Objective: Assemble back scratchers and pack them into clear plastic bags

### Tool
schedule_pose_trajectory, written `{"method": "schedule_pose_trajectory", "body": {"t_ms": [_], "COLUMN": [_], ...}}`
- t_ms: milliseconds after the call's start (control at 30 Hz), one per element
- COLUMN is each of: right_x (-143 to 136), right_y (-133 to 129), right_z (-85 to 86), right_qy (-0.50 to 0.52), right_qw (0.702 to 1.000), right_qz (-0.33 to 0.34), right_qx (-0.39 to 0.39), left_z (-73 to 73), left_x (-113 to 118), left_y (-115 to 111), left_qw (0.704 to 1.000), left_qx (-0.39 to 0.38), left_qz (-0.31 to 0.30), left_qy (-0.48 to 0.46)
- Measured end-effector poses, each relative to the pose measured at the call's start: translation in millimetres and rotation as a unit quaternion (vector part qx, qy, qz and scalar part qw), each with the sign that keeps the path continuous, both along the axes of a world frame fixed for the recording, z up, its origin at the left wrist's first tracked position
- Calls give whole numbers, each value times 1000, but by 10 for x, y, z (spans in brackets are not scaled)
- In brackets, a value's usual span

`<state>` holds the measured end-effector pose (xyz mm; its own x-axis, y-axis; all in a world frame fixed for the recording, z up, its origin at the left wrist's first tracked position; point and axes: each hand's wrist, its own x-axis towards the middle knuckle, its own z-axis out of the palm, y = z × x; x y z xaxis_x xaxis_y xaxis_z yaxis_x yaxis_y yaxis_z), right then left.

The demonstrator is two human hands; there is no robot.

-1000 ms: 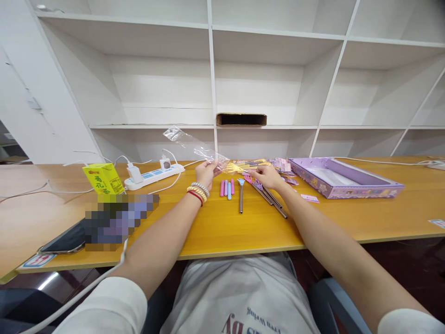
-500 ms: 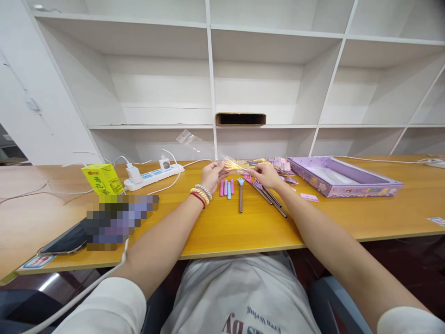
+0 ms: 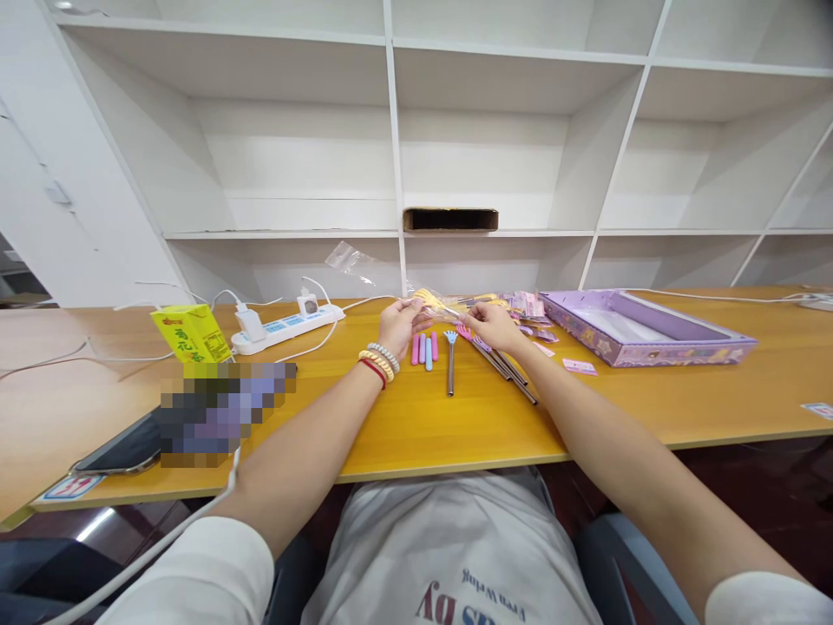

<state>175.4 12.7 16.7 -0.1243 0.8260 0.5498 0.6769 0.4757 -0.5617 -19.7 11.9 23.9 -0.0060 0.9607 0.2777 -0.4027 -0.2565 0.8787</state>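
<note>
In the head view, the only one, take the yellow claw-headed stick (image 3: 430,298) as the centre of the dial and the wearer as six o'clock. It lies between the two hands, above the counter (image 3: 403,434), its claw toward the left hand (image 3: 398,323). That hand is pinched nearly closed around the near end of a clear plastic bag (image 3: 355,259), whose loose tail stretches off toward ten o'clock; how firmly it grips is hard to tell. The right hand (image 3: 491,325) has thumb and fingers closed on the thin shaft. Whether the claw sits inside the film or merely against it cannot be made out. The likeliest trouble is a snag: splayed tines could catch the thin film and tear it, or bend if pulled crooked. A pinch on so slim a shaft might also let the stick twist or slip. Space adds risk: a cluster of loose sticks (image 3: 514,375) lies at about half past four, just under the right hand, so a dipping wrist could scatter them. The small coloured tubes (image 3: 425,349) at six o'clock look ready to roll if nudged, and the blue-headed stick (image 3: 450,369) lies just beside them. Toward nine o'clock, the power strip (image 3: 290,330) trails a cable that a sweeping left elbow might hook.
</note>
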Motion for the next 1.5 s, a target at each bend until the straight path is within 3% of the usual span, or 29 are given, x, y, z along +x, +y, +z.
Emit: {"method": "schedule_pose_trajectory", "body": {"t_ms": [167, 400, 567, 900, 1267, 1367, 1500], "right_x": [-15, -93, -166, -147, -193, -210, -241], "right_y": [-28, 10, 2, -19, -46, -70, -113], "right_z": [12, -77, -102, -99, -110, -97, -81], "right_qy": [84, 184, 222, 184, 167, 158, 145], "right_qw": [988, 968, 960, 972, 971, 970, 967], "right_qz": [106, 149, 159, 128, 147, 159, 174], "right_qx": [-69, -82, -65, -66, -86, -90, -120], "left_z": [39, -3, -28, -131, -99, -87, -56], "left_x": [-45, -32, 27, -50, 24, 43, 55], "left_y": [13, -12, -43, 64, -34, -33, 16], "left_qw": [999, 1000, 999, 986, 985, 989, 993], "left_qx": [10, 11, -2, -6, -10, -12, 17], "left_qz": [20, -2, -18, -33, -92, -63, 58], "left_qy": [-30, 12, 48, 160, 143, 135, 106]}}
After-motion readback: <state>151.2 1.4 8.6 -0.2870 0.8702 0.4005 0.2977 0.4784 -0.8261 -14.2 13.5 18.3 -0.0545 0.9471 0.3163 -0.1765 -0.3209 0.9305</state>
